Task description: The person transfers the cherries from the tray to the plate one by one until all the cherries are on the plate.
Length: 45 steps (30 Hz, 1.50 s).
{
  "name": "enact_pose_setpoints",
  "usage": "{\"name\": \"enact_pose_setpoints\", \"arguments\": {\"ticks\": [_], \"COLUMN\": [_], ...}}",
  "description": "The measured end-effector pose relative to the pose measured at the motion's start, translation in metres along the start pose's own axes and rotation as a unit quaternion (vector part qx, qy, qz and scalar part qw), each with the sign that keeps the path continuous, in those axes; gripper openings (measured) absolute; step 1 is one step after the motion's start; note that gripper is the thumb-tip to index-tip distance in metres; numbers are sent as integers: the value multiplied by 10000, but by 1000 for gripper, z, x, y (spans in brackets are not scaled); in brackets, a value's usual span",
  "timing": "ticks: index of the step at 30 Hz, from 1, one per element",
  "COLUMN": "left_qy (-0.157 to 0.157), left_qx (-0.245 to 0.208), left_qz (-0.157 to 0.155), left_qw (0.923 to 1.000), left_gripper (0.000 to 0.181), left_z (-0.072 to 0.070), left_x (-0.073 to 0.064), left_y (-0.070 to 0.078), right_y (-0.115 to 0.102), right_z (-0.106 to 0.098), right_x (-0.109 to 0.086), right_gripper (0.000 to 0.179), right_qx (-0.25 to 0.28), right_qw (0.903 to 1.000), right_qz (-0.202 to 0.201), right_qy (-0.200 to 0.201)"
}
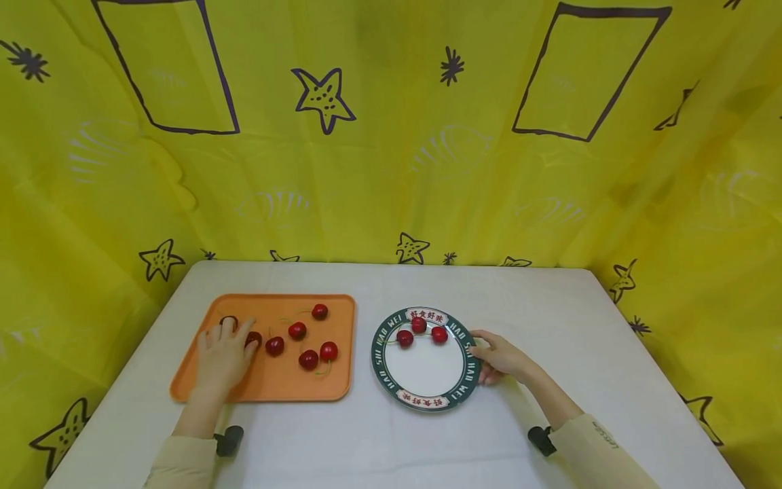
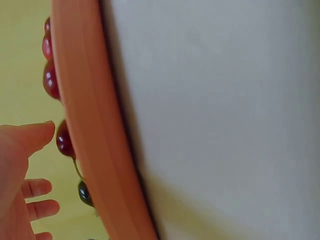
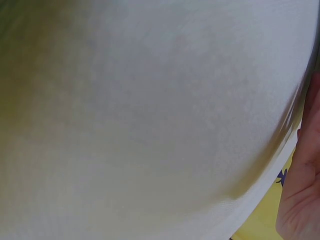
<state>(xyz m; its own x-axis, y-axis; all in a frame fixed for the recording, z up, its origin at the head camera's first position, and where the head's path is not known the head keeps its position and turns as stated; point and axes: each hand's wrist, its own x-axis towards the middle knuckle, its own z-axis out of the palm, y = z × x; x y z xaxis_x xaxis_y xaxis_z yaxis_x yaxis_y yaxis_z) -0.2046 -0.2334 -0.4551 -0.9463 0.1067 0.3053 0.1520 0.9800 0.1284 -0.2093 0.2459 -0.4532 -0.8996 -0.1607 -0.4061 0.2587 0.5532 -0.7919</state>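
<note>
My left hand [image 1: 221,356] reaches over the left part of an orange tray [image 1: 287,387], its fingers spread. Beside its thumb is a dark red cherry [image 1: 253,339], and another cherry [image 1: 229,322] lies partly hidden behind the fingers. In the left wrist view a gap shows between the thumb and the nearest cherry [image 2: 65,140]. Several more red cherries [image 1: 297,331], some with stems, lie across the tray. My right hand [image 1: 499,356] holds the right rim of a white plate [image 1: 421,370] with a green patterned border, thumb on top. Three cherries [image 1: 439,335] sit toward the plate's far side.
Tray and plate stand side by side on a white-covered table [image 1: 391,448], a narrow strip of cloth between them. A yellow curtain [image 1: 391,170] with dark drawings hangs behind the table and along both sides.
</note>
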Motion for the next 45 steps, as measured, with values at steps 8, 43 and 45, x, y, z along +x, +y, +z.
{"name": "enact_pose_setpoints", "arguments": {"ticks": [8, 43, 45], "left_qy": [-958, -957, -829], "left_qx": [-235, -394, -423], "left_qz": [-412, -309, -224], "left_qw": [9943, 9941, 9954], "left_gripper": [47, 15, 15], "left_z": [-6, -5, -5], "left_x": [-5, -9, -7], "left_y": [-15, -21, -20], "right_y": [-1, 0, 0], "right_z": [1, -2, -2], "right_x": [-1, -1, -1], "right_gripper": [47, 47, 47], "right_qx": [42, 74, 83], "right_qw": [10000, 9998, 9997], "right_qz": [29, -136, -157], "right_qy": [29, -126, -162]}}
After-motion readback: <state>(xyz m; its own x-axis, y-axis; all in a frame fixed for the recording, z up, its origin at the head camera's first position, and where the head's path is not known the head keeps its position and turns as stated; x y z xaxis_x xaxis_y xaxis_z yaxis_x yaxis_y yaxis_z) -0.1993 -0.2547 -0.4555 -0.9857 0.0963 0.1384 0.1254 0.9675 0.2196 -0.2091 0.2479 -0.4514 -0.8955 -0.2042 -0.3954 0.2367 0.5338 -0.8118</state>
